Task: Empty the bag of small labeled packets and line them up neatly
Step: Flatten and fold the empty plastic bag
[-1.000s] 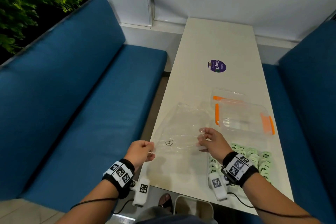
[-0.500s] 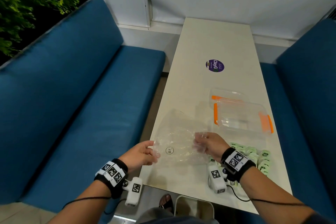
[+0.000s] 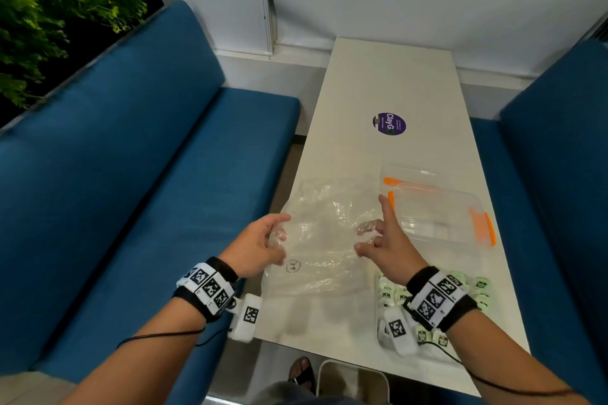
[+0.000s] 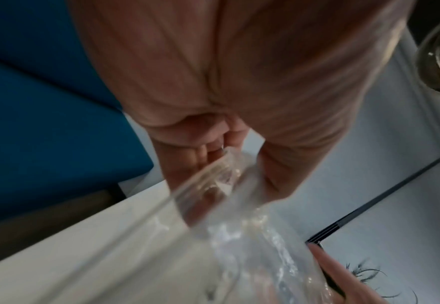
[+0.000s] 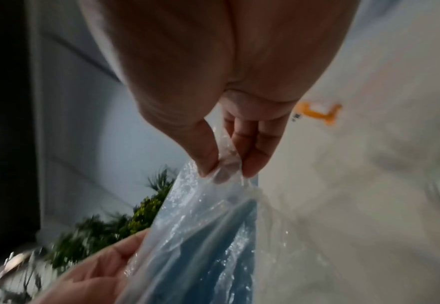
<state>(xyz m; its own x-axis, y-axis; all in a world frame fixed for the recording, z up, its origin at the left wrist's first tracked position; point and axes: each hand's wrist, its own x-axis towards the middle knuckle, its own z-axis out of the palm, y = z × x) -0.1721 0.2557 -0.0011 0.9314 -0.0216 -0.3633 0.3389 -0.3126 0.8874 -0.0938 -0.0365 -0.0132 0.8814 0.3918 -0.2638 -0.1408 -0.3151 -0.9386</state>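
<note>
Bag: clear plastic bag (image 3: 324, 240), crumpled, held up between both hands above the white bench (image 3: 388, 82)
Left hand (image 3: 258, 245): fingers curled round the bag's left edge
Right hand (image 3: 386, 240): thumb and fingers pinch the bag's right edge — index finger sticks out straight
Packets: pale green packets (image 3: 394, 294) lie on the bench beneath the right wrist
Container: clear, orange-clipped container (image 3: 437, 214) — beyond the packets

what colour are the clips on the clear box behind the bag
Orange clips on the clear box; the head view shows them best.

Left hand (image 3: 260, 245) and right hand (image 3: 386, 240) both pinching (right forefinger outstretched).
</note>
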